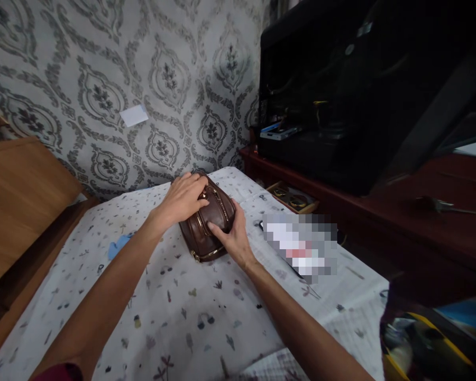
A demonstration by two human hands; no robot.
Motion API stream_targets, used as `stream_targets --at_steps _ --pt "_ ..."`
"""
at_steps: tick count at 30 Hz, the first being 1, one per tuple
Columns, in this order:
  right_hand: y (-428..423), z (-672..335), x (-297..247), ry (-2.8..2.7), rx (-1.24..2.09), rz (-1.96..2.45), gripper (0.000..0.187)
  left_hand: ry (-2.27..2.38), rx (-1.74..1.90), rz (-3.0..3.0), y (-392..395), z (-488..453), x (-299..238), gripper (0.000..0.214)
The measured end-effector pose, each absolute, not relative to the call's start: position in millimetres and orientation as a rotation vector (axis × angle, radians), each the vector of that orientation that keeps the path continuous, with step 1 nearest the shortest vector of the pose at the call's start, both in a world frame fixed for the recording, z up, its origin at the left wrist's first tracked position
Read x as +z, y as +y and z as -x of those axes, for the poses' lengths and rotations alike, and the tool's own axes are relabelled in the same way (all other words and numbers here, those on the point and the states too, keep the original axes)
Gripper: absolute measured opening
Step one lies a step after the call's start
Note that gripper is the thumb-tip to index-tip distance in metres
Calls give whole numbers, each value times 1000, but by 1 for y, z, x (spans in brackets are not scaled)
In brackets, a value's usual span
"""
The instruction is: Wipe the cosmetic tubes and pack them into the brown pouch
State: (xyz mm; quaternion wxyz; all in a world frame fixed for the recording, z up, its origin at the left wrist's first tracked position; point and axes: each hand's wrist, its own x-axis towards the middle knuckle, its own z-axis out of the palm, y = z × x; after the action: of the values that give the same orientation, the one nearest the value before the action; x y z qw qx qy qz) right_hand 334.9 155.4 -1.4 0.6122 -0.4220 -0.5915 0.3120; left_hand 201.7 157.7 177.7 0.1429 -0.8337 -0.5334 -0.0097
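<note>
A small brown leather bag (213,215) with gold-coloured zippers rests on the patterned white cloth (190,312). Over its top left part lies my left hand (184,196), fingers bent across the leather and the thumb near a zipper. My right hand (237,236) grips the bag's right side, its thumb pressed on the front face and its fingers partly hidden behind. To the right of the bag lies a blurred-out flat object (297,248) with a dark edge. A light blue item (119,246) sits on the cloth, partly behind my left forearm.
A dark red desk (420,211) runs along the right, with a large black screen-like object (321,69) on it. A partly open drawer (291,198) juts out there. Wooden furniture (24,196) stands at left. Patterned wallpaper (170,79) closes off the back.
</note>
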Motion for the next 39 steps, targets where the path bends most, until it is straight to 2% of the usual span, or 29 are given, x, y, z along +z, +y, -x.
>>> stream_targets --at_steps 4,9,15,19,21,25,30,33,37,39 --pt "161 -348 -2 -1447 810 860 89 -1557 -63 2438 159 -200 178 14" --pt "162 -349 0 -1428 812 850 97 -1562 -151 2412 163 -198 173 21" --pt "159 -344 0 -1405 749 883 97 -1570 -170 2442 167 -199 175 4" --pt "159 -346 1 -1397 733 892 98 -1540 -164 2432 167 -201 178 4" --pt "159 -349 3 -1407 753 882 92 -1510 -166 2428 168 -201 177 6" --pt "160 -356 7 -1420 814 861 64 -1463 -157 2448 170 -198 177 8" --pt "163 -358 6 -1419 824 865 59 -1468 -158 2508 169 -196 180 9" --pt "164 -359 3 -1427 848 854 66 -1512 -175 2515 168 -195 180 9" --pt "166 -359 0 -1495 874 828 105 -1484 -158 2505 169 -195 179 9" --pt "167 -357 -2 -1519 847 826 115 -1472 -150 2490 171 -195 178 9"
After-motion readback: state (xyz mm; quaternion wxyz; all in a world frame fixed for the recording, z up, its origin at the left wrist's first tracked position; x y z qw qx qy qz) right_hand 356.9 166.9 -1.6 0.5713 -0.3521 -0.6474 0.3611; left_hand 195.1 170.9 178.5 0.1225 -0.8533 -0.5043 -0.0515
